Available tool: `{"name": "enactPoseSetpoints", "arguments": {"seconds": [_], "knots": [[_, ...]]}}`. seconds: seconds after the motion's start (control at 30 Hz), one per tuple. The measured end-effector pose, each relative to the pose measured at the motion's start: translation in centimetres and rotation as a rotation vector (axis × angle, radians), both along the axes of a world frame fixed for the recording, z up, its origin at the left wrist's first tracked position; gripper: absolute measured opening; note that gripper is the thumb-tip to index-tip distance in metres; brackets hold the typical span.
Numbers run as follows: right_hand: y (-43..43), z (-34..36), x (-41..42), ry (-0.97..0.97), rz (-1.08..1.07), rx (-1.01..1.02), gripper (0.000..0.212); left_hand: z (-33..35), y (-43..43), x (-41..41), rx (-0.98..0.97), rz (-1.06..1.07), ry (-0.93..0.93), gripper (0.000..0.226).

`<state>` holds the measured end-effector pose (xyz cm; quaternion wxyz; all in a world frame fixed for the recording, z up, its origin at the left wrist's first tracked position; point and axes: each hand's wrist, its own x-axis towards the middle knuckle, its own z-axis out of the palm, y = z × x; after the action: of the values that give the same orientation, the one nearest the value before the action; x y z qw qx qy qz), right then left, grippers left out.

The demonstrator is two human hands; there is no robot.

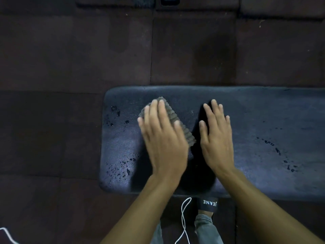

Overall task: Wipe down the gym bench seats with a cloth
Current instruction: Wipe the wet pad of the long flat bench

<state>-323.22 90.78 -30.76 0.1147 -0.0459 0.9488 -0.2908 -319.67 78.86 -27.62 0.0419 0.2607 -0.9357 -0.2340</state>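
Note:
A black padded bench seat [255, 117] runs from the middle of the view off the right edge. Water drops lie on its left end and at its right side. A folded grey ribbed cloth [177, 118] lies on the seat's left part. My left hand [163, 136] presses flat on the cloth with fingers spread, covering most of it. My right hand [216, 136] rests flat on the bare seat just right of the cloth, fingers apart, holding nothing.
Dark rubber floor tiles [88, 50] surround the bench. A white cable [183, 221] hangs below the seat's near edge beside my foot in a black slide sandal [207, 204]. Dark gym equipment stands along the top edge.

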Motion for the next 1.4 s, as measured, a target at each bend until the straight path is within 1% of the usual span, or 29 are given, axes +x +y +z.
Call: {"name": "enactPoseSetpoints", "arguments": {"seconds": [0.03, 0.1, 0.17, 0.2, 0.27, 0.37, 0.43, 0.53, 0.63, 0.7, 0.77, 0.87, 0.9, 0.93, 1.0, 1.07, 1.13, 1.2, 1.3, 1.4], "knots": [[0.1, -0.4, 0.0, 0.006, 0.023, 0.039, 0.051, -0.4, 0.7, -1.2, -0.016, 0.026, -0.043, 0.06], [0.1, -0.7, 0.2, 0.012, 0.039, 0.078, 0.052, -1.7, 1.4, -2.8, -0.006, 0.143, -0.143, 0.067], [0.0, -0.7, 0.1, 0.003, 0.037, 0.084, 0.053, -3.0, 1.6, -3.4, -0.049, 0.219, -0.174, 0.068], [0.0, -0.7, 0.0, 0.0, 0.04, 0.083, 0.053, -3.5, 1.6, -3.7, -0.083, 0.219, -0.168, 0.068], [0.0, -0.9, -0.2, 0.007, 0.046, 0.088, 0.054, -4.2, 1.1, -4.5, -0.136, 0.147, -0.149, 0.067], [0.0, -1.1, -0.2, 0.022, 0.053, 0.124, 0.054, -4.6, -1.9, -6.5, -0.196, -0.025, -0.143, 0.062], [0.0, -1.2, -0.1, 0.028, 0.053, 0.142, 0.054, -4.5, -5.1, -7.2, -0.176, -0.051, -0.177, 0.06], [-0.2, -1.3, 0.3, 0.036, 0.042, 0.171, 0.055, -4.2, -9.6, -4.9, -0.144, 0.112, -0.197, 0.059], [-0.4, -1.3, 0.4, 0.039, 0.03, 0.199, 0.055, -3.8, -9.9, 0.6, -0.128, 0.236, -0.188, 0.059], [-0.5, -1.4, 0.4, 0.042, 0.022, 0.212, 0.055, -3.5, -7.2, 3.9, -0.178, 0.161, -0.227, 0.06], [-0.5, -1.5, 0.4, 0.05, 0.023, 0.221, 0.055, -3.7, -4.6, 4.8, -0.217, -0.034, -0.23, 0.061], [-0.6, -1.7, 0.1, 0.074, 0.022, 0.232, 0.055, -4.0, -4.1, 0.7, -0.248, -0.298, -0.17, 0.06], [-0.6, -1.8, 0.0, 0.084, 0.022, 0.237, 0.055, -4.0, -5.0, -1.1, -0.25, -0.329, -0.166, 0.059], [-0.6, -1.9, 0.0, 0.09, 0.023, 0.239, 0.054, -3.9, -6.2, -2.7, -0.237, -0.316, -0.177, 0.059], [-0.6, -1.9, 0.2, 0.093, 0.023, 0.242, 0.054, -3.8, -9.2, -4.0, -0.183, -0.213, -0.204, 0.059], [-0.5, -1.9, 0.3, 0.097, 0.025, 0.247, 0.054, -3.7, -11.6, -2.2, -0.144, -0.102, -0.21, 0.059], [-0.5, -1.9, 0.4, 0.093, 0.026, 0.248, 0.054, -3.5, -12.8, 1.8, -0.103, -0.002, -0.192, 0.06], [-0.5, -1.8, 0.5, 0.091, 0.022, 0.244, 0.054, -3.3, -12.0, 6.6, -0.052, 0.068, -0.196, 0.061], [-0.5, -1.7, 0.5, 0.096, 0.024, 0.232, 0.054, -3.0, -7.7, 11.9, -0.137, 0.023, -0.237, 0.061], [-0.4, -1.7, 0.5, 0.087, 0.029, 0.221, 0.054, -3.4, -3.3, 11.4, -0.189, -0.148, -0.218, 0.059]]}}
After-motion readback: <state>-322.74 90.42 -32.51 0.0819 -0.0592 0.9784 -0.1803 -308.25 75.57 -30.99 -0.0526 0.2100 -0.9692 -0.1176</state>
